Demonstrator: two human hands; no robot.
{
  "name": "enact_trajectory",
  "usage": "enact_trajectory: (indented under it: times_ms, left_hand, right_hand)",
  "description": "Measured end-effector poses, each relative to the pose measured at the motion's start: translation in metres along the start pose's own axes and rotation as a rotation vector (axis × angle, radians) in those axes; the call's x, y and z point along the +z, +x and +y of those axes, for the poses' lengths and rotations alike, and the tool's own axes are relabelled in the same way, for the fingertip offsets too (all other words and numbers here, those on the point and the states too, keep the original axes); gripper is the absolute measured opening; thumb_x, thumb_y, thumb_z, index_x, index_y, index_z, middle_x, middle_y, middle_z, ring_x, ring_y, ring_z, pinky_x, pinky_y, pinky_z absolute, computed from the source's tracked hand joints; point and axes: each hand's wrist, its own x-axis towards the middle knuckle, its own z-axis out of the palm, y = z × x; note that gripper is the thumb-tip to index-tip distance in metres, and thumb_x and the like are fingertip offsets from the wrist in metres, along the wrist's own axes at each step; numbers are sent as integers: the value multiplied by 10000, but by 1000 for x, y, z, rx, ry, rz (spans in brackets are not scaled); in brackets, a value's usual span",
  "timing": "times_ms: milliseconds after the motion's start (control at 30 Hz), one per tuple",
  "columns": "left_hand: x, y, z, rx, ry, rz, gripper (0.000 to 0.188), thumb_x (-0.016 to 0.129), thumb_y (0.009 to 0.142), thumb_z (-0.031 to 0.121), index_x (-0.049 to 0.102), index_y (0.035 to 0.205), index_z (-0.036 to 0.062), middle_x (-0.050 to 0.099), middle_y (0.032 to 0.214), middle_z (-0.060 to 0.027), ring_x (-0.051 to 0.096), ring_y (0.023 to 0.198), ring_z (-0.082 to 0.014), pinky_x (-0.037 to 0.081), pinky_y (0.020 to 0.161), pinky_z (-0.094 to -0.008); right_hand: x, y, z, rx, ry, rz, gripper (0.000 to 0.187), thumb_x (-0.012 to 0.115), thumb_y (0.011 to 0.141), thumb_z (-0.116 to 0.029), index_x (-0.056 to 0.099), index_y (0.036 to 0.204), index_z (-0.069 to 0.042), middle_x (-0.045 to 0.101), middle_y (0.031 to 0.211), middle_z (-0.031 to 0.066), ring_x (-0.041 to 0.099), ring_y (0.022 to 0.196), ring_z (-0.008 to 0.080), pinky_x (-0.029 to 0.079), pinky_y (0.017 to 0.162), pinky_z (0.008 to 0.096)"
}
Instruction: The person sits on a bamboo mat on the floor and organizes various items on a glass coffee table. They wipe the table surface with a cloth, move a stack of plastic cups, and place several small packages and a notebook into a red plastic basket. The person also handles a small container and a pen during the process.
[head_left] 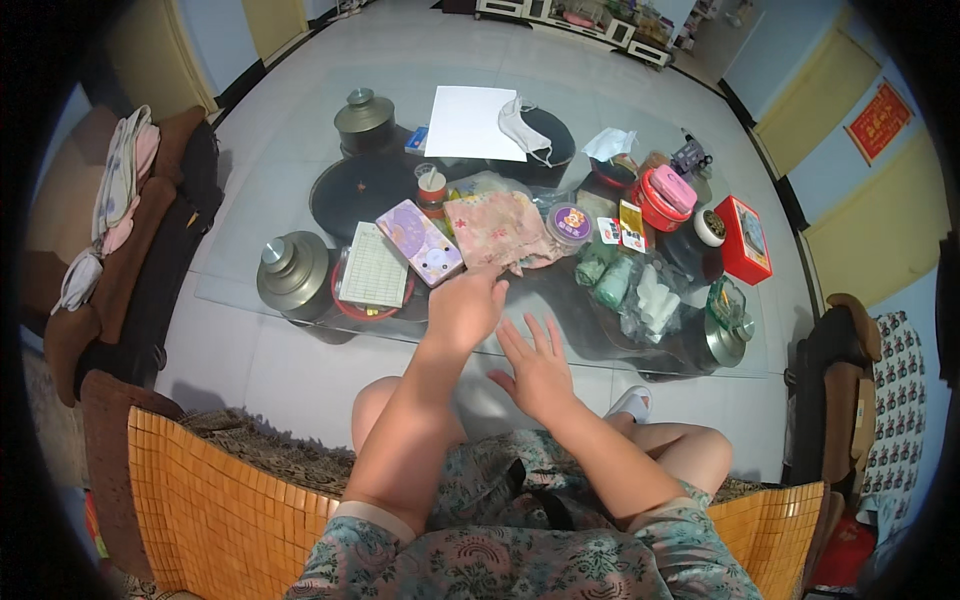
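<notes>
My left hand (467, 305) reaches over the near edge of the glass table, fingers closed on the near edge of a pink patterned cloth (490, 225); its fingertips are partly hidden. My right hand (540, 375) is held beside it, lower and to the right, with fingers spread and nothing in them. Just left of the cloth lies a purple box (418, 240) with a cartoon design. A round tub with a purple lid (570, 224) stands to the cloth's right. Behind the cloth is a small cup with a red band (431, 190).
The glass table (235, 285) also holds a grid-lined notepad (372, 268) on a red basket, white paper (470, 115), a face mask (522, 130), green rolls (605, 275), clear plastic bags (655, 305), a red tin (745, 240) and a pink case (673, 188). Metal table legs (292, 270) stand beneath the glass.
</notes>
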Motion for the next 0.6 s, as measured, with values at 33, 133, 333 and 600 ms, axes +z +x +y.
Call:
enact_trajectory:
  times_ms: [33, 133, 333, 600]
  left_hand:
    - [0, -2, -2, 11, 6, 2, 196, 579, 862, 222, 659, 968, 78, 677, 884, -141, 647, 834, -336, 499, 727, -437]
    - [-7, 2, -4, 0, 43, -44, 198, 579, 862, 220, 660, 977, 81, 676, 890, -138, 648, 828, -332, 501, 719, -432]
    - [-11, 10, -12, -2, 7, 121, 196, 567, 870, 216, 657, 979, 80, 675, 880, -128, 649, 807, -330, 506, 698, -422]
    - [-16, 23, -3, -66, -88, 111, 271, 544, 897, 262, 676, 1063, 95, 683, 983, -123, 647, 895, -316, 498, 782, -398]
  right_hand:
    - [1, -3, 1, -9, -2, 8, 582, 618, 848, -412, 517, 1308, -69, 489, 1375, 54, 333, 1353, 311, 179, 1131, 505]
    - [0, -2, 8, -23, -26, 31, 554, 618, 850, -408, 538, 1282, -72, 508, 1355, 46, 353, 1339, 315, 181, 1129, 505]
    - [-13, 37, 17, -46, 9, 74, 456, 638, 841, -331, 584, 1204, -61, 600, 1209, 69, 453, 1249, 317, 250, 1090, 501]
    - [36, 143, 55, 153, 72, 314, 414, 553, 889, -289, 568, 1263, -113, 551, 1283, 132, 459, 1256, 301, 304, 1066, 471]
